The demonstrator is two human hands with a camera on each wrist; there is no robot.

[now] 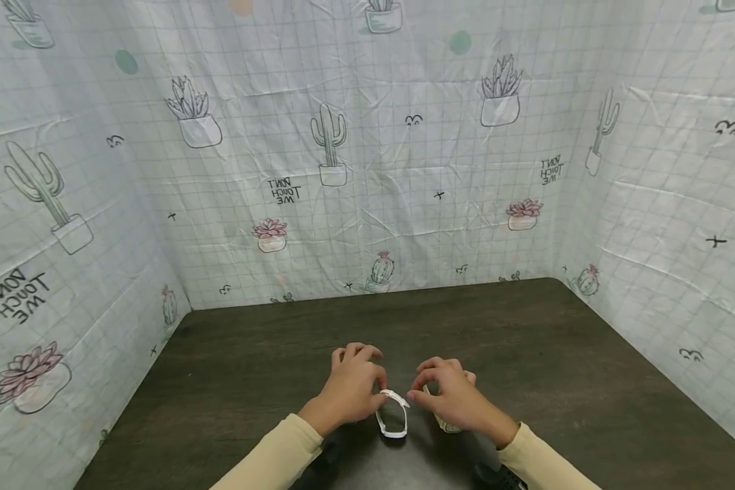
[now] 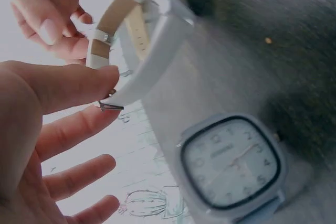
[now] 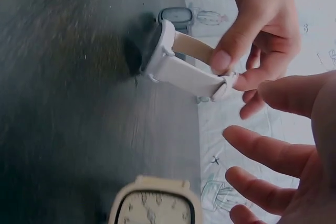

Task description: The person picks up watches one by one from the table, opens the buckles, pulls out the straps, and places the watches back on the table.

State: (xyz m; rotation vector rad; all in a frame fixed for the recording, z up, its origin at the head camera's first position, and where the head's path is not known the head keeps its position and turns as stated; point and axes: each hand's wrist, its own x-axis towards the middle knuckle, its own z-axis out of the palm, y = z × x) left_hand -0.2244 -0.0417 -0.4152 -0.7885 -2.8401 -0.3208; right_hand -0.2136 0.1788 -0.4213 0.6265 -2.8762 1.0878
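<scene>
Between its thumb and index finger my left hand (image 1: 353,383) pinches a white wristwatch (image 1: 395,434) at the buckle end of its strap. The strap is closed into a loop, with a tan inner side visible in the left wrist view and the case hanging low over the table. My right hand (image 1: 453,393) is beside the loop, thumb and fingers apart and relaxed, with nothing held between them. A cream wristwatch (image 3: 155,205) stands below my right hand, partly hidden by it in the head view. Near my left hand is a pale grey wristwatch (image 2: 231,166) with a squarish dial.
The dark wooden table (image 1: 269,354) stretches out behind and to both sides of the hands. A pale curtain (image 1: 367,204) printed with cacti encloses its back and sides. Cream sleeves (image 1: 282,449) cover both forearms.
</scene>
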